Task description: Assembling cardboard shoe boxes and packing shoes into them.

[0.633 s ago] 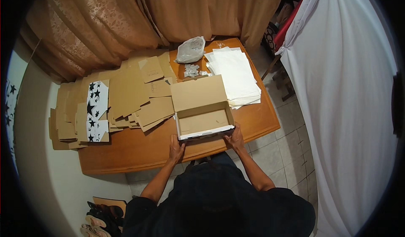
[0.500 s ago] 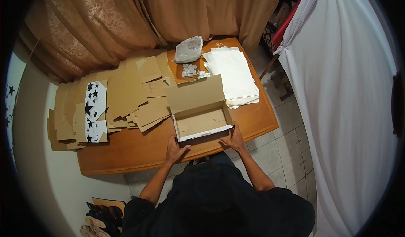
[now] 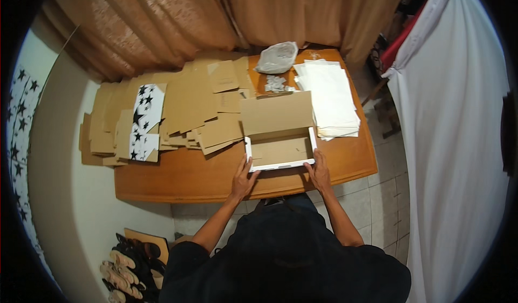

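A small cardboard box [image 3: 280, 150] with brown inside and white outer walls stands on the wooden table [image 3: 178, 179] near its front edge. Its lid [image 3: 276, 112] is raised and leans back; only brown cardboard shows within. My left hand [image 3: 244, 180] grips the near left corner, fingers along the side and thumb at the front wall. At the near right corner, my right hand [image 3: 319, 171] holds the box the same way.
Flat cardboard pieces [image 3: 186, 103] are heaped on the left, with a star-patterned white piece [image 3: 141, 119] on top. Behind the box lie small packets [image 3: 276, 84] and a plastic bag [image 3: 277, 57]. White sheets [image 3: 332, 95] are stacked at right. Shoes [image 3: 132, 265] stand lower left.
The view has shifted and turned, so the table and everything on it appear farther right and straighter. My hands have moved up closer against the box's near corners. The lid remains raised.
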